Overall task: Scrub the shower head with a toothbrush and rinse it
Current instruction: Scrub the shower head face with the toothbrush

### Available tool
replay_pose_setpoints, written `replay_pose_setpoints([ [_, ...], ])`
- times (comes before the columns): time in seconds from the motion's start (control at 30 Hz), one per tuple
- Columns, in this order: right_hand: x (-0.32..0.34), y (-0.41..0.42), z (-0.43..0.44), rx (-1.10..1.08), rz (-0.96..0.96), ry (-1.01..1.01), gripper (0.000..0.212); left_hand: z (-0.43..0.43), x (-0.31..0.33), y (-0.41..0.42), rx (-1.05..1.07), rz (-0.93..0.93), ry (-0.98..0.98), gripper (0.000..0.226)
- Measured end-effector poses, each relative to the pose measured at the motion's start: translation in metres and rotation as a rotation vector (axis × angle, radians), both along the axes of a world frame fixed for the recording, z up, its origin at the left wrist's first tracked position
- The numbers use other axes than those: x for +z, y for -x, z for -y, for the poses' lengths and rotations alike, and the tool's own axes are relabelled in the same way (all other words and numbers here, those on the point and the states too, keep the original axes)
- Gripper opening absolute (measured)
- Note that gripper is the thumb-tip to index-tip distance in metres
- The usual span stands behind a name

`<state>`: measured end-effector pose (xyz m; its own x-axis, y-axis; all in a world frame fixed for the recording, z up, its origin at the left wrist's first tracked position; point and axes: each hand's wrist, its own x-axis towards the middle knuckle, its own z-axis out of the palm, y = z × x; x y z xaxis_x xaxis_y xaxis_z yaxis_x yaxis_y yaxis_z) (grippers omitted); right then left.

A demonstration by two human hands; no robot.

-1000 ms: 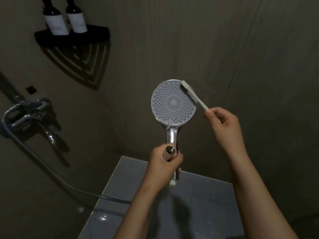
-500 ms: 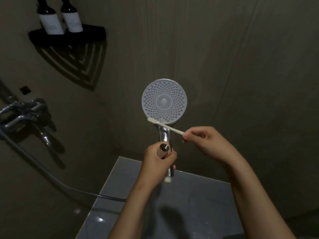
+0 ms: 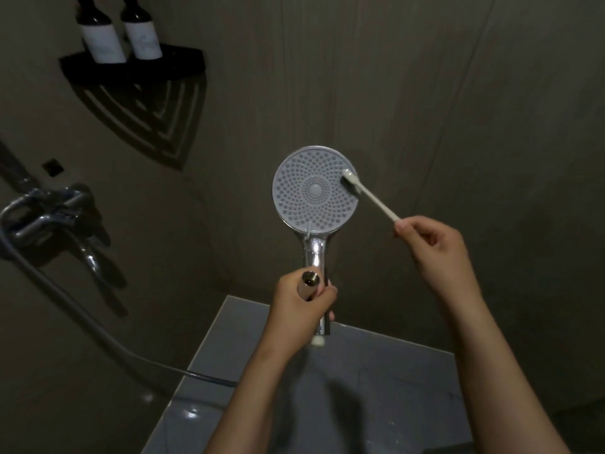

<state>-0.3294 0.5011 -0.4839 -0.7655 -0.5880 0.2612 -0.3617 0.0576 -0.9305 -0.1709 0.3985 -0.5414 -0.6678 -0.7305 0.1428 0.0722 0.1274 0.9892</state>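
Observation:
The round shower head [image 3: 312, 190] faces me with its grey nozzle plate, on a chrome handle held upright. My left hand [image 3: 299, 311] is closed around the lower handle, together with the metal end of the hose [image 3: 309, 280]. A white toothbrush [image 3: 370, 198] slants from my right hand [image 3: 432, 247] up to the left. Its bristle end rests on the plate's right edge. My right hand pinches the end of the brush handle.
A chrome mixer tap [image 3: 49, 214] is fixed to the left wall, and its hose [image 3: 108, 339] runs down towards the grey floor [image 3: 376, 388]. A black corner shelf [image 3: 131, 68] with two dark bottles [image 3: 122, 31] hangs at the upper left. Dark tiled walls close in all round.
The toothbrush moved from the bottom edge of the nozzle plate up to its right edge. My right hand swung up and to the right. The left hand kept its grip.

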Motion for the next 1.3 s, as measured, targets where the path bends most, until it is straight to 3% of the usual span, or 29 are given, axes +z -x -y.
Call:
replay_pose_setpoints([
  [0.13,0.0,0.002,0.001,-0.042,-0.02,0.029,0.019,-0.002,0.001,0.0,-0.007,0.004,0.005,0.05],
  [0.57,-0.008,-0.02,0.007,0.365,-0.035,-0.243,0.022,0.005,0.005,-0.003,0.05,-0.011,-0.001,0.05],
  [0.97,-0.013,0.001,0.01,-0.13,-0.035,0.03,0.023,0.005,-0.002,-0.003,0.08,0.006,-0.014,0.054],
  [1.17,-0.023,0.004,0.024,0.016,0.177,-0.077,0.034,0.01,-0.008,-0.004,0.122,0.036,-0.012,0.054],
  [1.3,-0.029,-0.001,0.035,0.149,0.194,-0.163,0.037,0.01,-0.014,-0.007,0.158,0.057,-0.02,0.053],
])
